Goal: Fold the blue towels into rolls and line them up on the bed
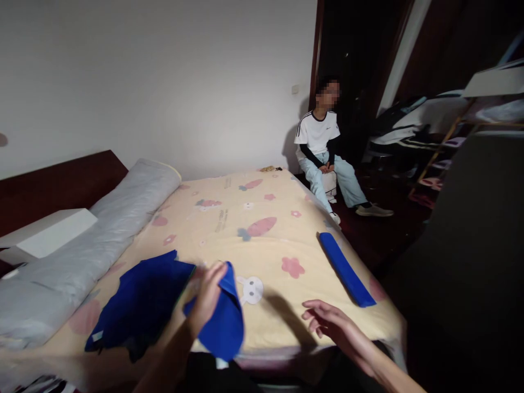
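Note:
My left hand (208, 295) grips a blue cloth (229, 322), which hangs folded over at the bed's near edge with a small white tag at its bottom. My right hand (325, 319) is raised over the near part of the bed, fingers apart and holding nothing. Left of my left hand, a larger blue cloth (139, 300) lies spread unevenly on the bed, a white label at its lower left corner. Toward the bed's right edge rests a long, narrow blue folded bundle (346, 268), apart from my right hand.
The bed (221, 240) has a cream sheet with carrot and rabbit prints. A long grey pillow (135, 207) and a white box (53, 232) lie at its left. Past the far right corner a person (321, 136) sits against the wall. Racks (450, 136) stand farther right.

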The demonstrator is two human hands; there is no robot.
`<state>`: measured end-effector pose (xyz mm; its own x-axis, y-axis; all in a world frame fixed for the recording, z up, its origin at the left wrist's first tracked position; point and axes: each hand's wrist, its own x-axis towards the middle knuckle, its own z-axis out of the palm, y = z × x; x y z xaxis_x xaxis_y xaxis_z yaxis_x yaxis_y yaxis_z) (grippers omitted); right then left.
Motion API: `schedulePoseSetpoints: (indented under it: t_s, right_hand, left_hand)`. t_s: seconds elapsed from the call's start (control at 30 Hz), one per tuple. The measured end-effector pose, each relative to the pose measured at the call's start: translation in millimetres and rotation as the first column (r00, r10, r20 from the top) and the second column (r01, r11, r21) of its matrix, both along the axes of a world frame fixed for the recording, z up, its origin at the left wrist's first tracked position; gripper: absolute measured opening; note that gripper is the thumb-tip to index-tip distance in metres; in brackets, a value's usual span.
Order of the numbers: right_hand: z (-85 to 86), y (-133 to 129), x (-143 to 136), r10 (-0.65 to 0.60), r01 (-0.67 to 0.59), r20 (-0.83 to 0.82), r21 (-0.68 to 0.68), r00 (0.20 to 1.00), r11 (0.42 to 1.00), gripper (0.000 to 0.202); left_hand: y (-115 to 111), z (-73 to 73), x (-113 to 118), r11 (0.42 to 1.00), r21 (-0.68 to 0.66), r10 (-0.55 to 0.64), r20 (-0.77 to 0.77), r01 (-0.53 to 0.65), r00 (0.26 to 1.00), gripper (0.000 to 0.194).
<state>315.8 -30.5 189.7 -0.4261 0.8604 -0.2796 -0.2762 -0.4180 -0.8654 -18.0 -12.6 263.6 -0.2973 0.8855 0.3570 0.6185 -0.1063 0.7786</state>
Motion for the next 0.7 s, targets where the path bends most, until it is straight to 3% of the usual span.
schedulePoseSetpoints:
  t_s: [0.03, 0.07, 0.1, 0.17, 0.23, 0.3, 0.4, 0.5, 0.6, 0.7]
  right_hand:
    - [2.0, -3, -5, -0.001, 0.000, 0.030, 0.045, 1.000, 0.999, 0.041]
    - [3.1, -6, -10, -0.003, -0.002, 0.054, 0.091, 0.999, 0.996, 0.042]
    - [3.3, -9, -14, -0.008, -0.003, 0.077, 0.139, 0.997, 0.990, 0.043]
    - [2.2, -13, -16, -0.044, 0.012, 0.129, 0.239, 0.991, 0.971, 0.044]
    - [1.6, -12, -12, -0.117, 0.050, 0.183, 0.338, 0.976, 0.940, 0.045]
    - [3.2, -9, -5, -0.180, 0.067, 0.246, 0.405, 0.952, 0.912, 0.045]
    - [7.8, -6, 3, -0.157, -0.005, 0.330, 0.442, 0.931, 0.897, 0.045]
    - [6.6, -6, 1, -0.048, -0.102, 0.333, 0.419, 0.942, 0.902, 0.045]
    - [-1.6, -6, -3, 0.074, -0.177, 0.298, 0.333, 0.952, 0.926, 0.049]
    - [-7.8, 4, 4, 0.006, -0.118, 0.321, 0.328, 0.947, 0.937, 0.052]
  left_hand:
    - [-2, -11.2, 31, 0.996, -0.044, -0.070, 0.064, 0.073, 0.995, 0.034]
    - [-4, -21.5, 62, 0.964, -0.125, -0.198, 0.250, 0.234, 0.948, 0.033]
    - [-6, -30.5, 92, 0.905, -0.178, -0.289, 0.412, 0.387, 0.864, 0.034]
    - [-9, -43.9, 143, 0.781, -0.190, -0.393, 0.591, 0.595, 0.705, 0.037]
    - [-11, -51.5, 177, 0.738, -0.140, -0.417, 0.674, 0.660, 0.610, 0.038]
    - [-11, -55.7, 193, 0.736, -0.114, -0.409, 0.710, 0.667, 0.573, 0.038]
    - [-8, -60.4, 194, 0.699, -0.155, -0.401, 0.723, 0.698, 0.562, 0.041]
    - [-6, -66.1, 180, 0.679, -0.209, -0.393, 0.707, 0.704, 0.588, 0.046]
    - [-7, -72.2, 159, 0.702, -0.240, -0.338, 0.716, 0.670, 0.611, 0.045]
    - [-9, -75.0, 122, 0.768, -0.298, -0.180, 0.749, 0.566, 0.638, 0.041]
